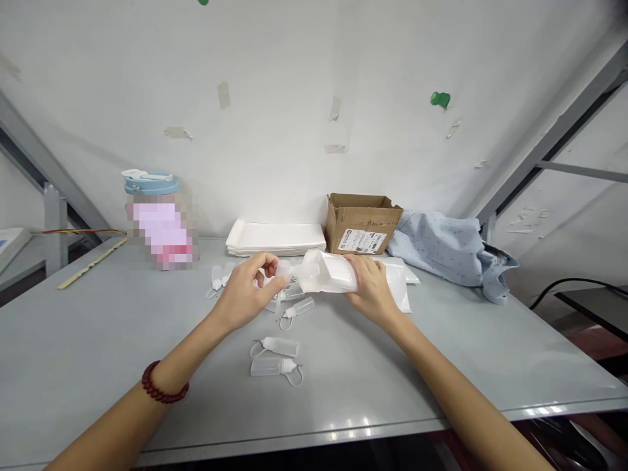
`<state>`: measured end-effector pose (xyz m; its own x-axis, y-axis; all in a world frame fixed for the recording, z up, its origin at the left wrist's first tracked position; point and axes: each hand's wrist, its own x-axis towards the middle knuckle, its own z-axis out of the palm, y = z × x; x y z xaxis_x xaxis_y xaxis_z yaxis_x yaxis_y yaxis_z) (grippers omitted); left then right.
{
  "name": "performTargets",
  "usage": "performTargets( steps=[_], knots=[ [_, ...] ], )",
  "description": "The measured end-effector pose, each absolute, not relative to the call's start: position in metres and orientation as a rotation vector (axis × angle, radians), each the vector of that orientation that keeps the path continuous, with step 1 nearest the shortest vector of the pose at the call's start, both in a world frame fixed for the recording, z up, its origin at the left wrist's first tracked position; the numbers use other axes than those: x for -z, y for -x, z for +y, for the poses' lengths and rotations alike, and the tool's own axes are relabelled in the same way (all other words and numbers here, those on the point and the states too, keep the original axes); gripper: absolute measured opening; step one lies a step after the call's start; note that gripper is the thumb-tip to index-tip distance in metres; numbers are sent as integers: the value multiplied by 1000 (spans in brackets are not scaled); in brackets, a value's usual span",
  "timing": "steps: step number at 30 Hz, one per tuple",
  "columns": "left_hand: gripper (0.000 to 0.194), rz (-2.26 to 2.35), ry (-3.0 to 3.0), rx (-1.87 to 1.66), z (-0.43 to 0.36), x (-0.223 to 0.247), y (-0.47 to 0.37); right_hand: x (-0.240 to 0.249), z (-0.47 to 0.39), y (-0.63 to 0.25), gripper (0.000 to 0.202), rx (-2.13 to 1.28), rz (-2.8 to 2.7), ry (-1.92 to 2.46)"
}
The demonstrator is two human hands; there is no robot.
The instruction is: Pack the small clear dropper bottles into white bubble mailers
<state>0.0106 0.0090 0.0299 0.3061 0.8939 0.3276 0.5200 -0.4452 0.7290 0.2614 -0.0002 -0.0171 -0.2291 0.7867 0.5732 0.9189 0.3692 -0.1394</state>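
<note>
While the left hand [252,291] has a small translucent bottle [283,267] pinched in its fingertips, just beside the open mouth of a white pouch [333,273], the right hand [371,288] is wrapped around that pouch. More loose bottles [267,367] are lying nearby on the grey surface [210,405], and the cardboard box [339,226] behind has a white label [362,241], but the print's too tiny to read, sorry.
</note>
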Motion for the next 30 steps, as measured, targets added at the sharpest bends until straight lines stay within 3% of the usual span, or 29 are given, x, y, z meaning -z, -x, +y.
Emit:
performTargets(
  steps=[30],
  knots=[
    [9,1178,-2391,-978,5,-20,-17,19,-5,-250,54,272,-2113,1470]
  ],
)
